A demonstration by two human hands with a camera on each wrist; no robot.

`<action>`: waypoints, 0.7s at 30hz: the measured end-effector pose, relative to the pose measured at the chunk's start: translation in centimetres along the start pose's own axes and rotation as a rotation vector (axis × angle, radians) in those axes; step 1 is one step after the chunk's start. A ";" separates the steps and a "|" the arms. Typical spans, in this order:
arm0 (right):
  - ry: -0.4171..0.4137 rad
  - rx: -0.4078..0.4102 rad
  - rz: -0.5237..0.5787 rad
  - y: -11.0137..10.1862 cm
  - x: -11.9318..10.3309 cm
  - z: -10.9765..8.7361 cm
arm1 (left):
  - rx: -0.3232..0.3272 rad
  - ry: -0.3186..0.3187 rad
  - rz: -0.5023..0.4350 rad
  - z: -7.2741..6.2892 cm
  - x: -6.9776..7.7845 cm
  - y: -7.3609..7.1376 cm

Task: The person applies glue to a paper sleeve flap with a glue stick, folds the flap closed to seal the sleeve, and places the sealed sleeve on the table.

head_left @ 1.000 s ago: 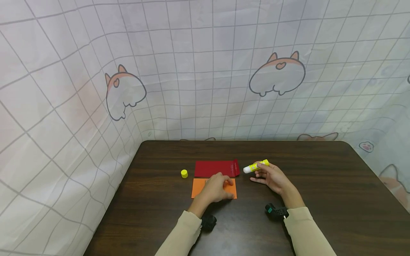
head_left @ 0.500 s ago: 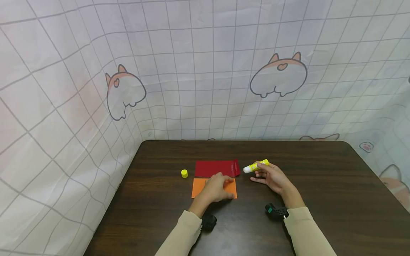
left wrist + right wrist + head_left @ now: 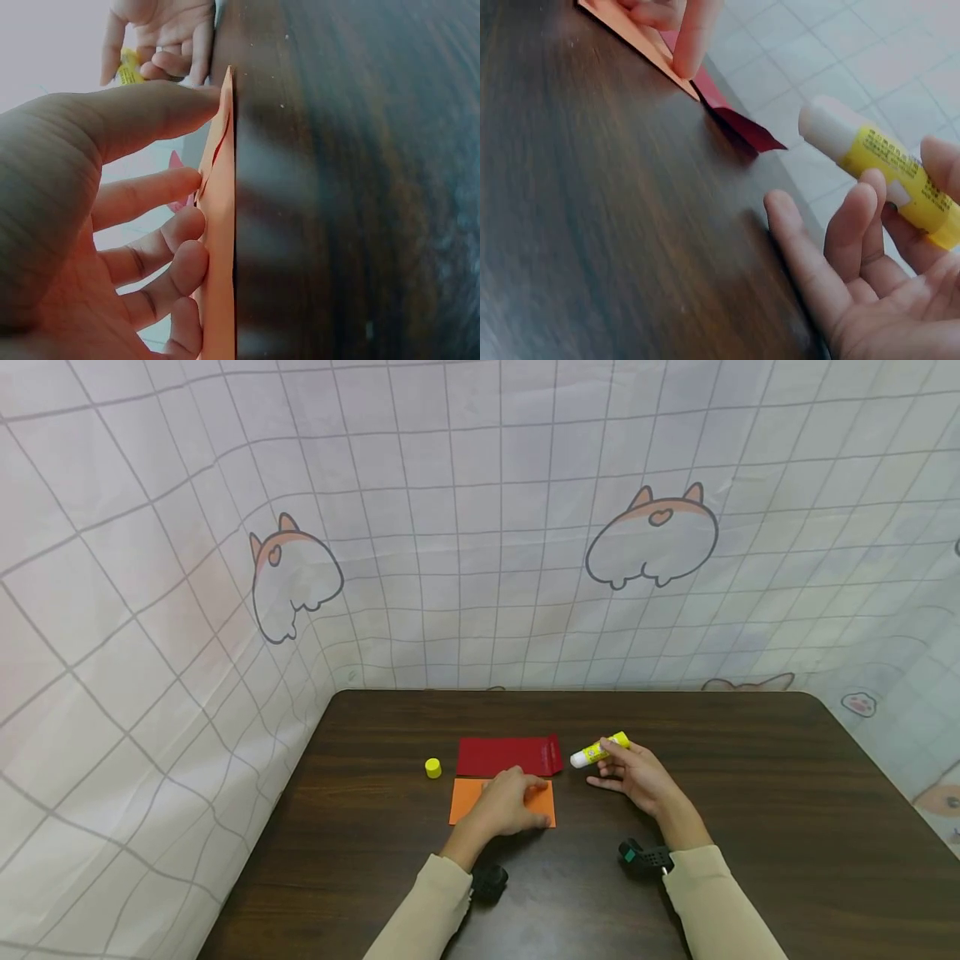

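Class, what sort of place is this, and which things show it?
Likely an indoor tabletop craft corner: a dark wood-grain table, a glue stick, and a gridded cartoon backdrop behind.

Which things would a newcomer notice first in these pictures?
Probably the yellow-and-white cylindrical glue stick, held in the right hand. Next, the flat orange paper rectangle under the left hand, with the dark red paper rectangle just beyond it on the brown table.
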State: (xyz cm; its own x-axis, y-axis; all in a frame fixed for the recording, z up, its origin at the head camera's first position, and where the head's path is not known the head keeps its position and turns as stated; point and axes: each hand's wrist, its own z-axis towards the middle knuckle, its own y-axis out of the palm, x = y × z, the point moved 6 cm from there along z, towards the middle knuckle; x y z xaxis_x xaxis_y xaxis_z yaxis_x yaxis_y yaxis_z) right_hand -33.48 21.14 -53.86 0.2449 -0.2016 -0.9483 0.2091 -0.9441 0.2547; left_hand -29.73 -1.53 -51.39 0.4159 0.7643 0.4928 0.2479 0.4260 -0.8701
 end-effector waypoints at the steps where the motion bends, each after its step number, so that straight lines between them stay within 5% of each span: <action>1: -0.001 0.015 -0.009 0.1 0.0 -0.1 | 0.003 0.005 -0.008 -0.1 0.0 0.0; 7: -0.009 0.090 -0.059 0.9 -0.1 -0.7 | 0.081 0.012 -0.061 -0.5 -0.4 -0.7; 15: -0.045 0.169 -0.147 1.4 -0.8 -1.7 | 0.212 -0.091 -0.085 -1.4 -0.3 -1.7; 21: -0.088 0.201 -0.233 2.3 -1.8 -1.0 | 0.228 -0.162 -0.084 -0.1 -1.1 -2.1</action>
State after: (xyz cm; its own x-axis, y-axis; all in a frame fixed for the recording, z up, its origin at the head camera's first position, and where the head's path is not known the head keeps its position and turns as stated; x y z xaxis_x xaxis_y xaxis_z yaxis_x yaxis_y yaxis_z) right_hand -32.45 19.58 -51.39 0.1280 0.0129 -0.9917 0.0568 -0.9984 -0.0057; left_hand -30.64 -3.34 -50.07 0.2529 0.7811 0.5710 0.0650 0.5751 -0.8155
